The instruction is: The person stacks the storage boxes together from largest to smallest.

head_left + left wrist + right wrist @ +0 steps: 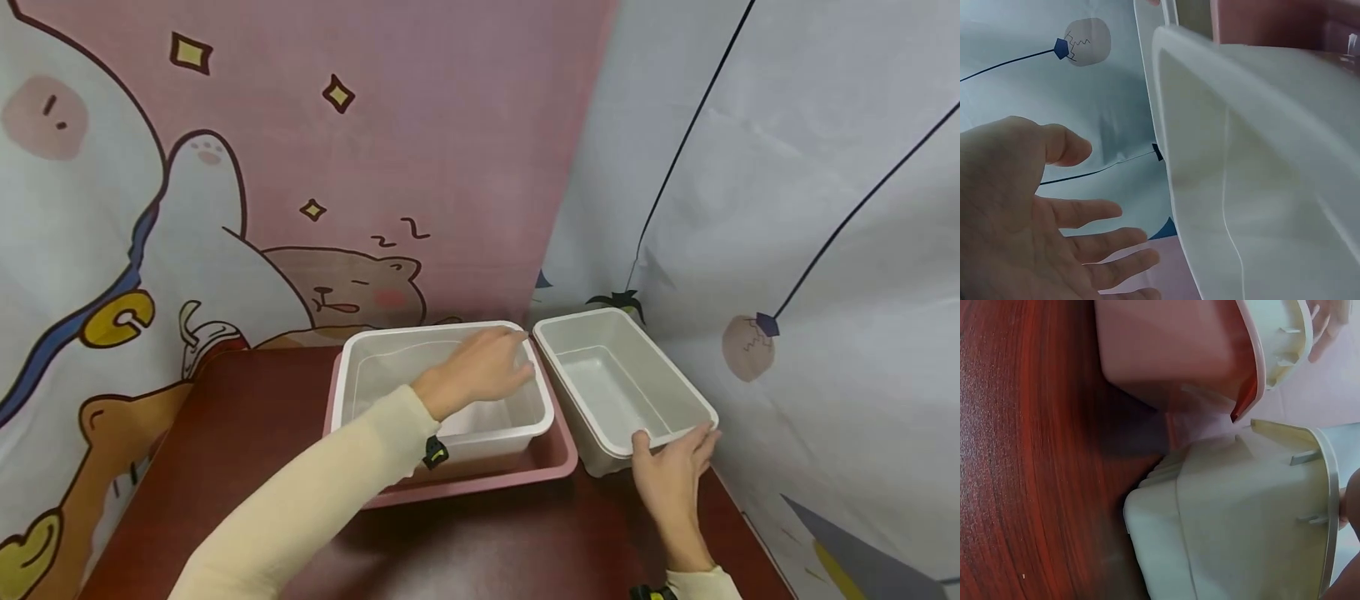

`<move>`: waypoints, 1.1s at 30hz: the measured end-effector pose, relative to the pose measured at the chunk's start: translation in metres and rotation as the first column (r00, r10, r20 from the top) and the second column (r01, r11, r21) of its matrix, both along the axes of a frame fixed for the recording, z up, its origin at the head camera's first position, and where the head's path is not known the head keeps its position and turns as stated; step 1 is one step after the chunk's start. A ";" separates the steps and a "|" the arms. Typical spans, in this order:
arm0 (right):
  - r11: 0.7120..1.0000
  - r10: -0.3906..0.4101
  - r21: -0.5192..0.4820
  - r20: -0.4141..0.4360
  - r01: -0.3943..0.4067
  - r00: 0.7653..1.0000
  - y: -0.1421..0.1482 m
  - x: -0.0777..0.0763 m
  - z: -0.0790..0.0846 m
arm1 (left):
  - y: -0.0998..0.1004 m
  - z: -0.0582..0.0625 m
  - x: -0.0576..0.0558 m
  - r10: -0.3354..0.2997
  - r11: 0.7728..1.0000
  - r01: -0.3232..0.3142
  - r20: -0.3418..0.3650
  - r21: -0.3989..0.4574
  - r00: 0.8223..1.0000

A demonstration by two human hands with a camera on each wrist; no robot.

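A white rectangular plastic bin [480, 450] sits inside a larger pink bin [487, 485]. My left hand [483, 367] reaches across the white bin to its right rim, and its thumb and fingers are spread apart with nothing between them, as the left wrist view shows. To the right stands a pale beige-grey bin [660, 367], angled beside the pink one. My right hand [671, 479] grips its near right corner, with the thumb at the front rim and the fingers around the outer side. Small ribs show under that bin's rim in the right wrist view.
All the bins stand on a dark red-brown wooden table [247, 433]. Behind and to the right hangs a printed cloth [465, 167] with cartoon animals, close to the right bin. A narrow gap separates the pink bin from the beige-grey one.
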State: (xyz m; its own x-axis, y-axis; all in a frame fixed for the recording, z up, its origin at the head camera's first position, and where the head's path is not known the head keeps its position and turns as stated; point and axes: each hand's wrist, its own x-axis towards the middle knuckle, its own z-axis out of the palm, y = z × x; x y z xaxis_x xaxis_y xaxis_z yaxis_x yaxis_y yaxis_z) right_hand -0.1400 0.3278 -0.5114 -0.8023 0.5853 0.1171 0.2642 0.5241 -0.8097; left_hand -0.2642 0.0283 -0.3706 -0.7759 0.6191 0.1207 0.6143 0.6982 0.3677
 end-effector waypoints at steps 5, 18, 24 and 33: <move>1.000 -0.017 0.007 -0.031 0.017 0.999 0.003 0.001 -0.003 | 0.020 0.004 -0.010 -0.001 0.999 0.003 0.063 -0.035 0.998; 1.000 -0.028 0.000 -0.061 0.028 0.998 0.005 0.003 -0.007 | 0.068 -0.002 -0.028 0.071 0.996 -0.059 0.193 -0.067 0.979; 0.999 -0.041 -0.010 -0.034 0.041 0.999 0.005 0.004 -0.007 | 0.085 -0.007 -0.034 0.135 0.989 -0.120 0.190 -0.086 0.972; 0.999 -0.047 -0.009 -0.015 0.047 0.999 0.006 0.007 -0.009 | 0.120 -0.057 -0.078 0.251 0.962 -0.217 0.222 -0.166 0.942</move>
State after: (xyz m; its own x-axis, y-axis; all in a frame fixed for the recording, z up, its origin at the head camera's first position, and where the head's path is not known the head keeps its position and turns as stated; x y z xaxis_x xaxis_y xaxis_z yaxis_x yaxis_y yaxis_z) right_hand -0.1328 0.3333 -0.5206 -0.7717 0.6238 0.1239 0.2758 0.5039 -0.8186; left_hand -0.3423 0.1480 -0.4271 -0.8963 0.4138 -0.1595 0.3332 0.8657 0.3735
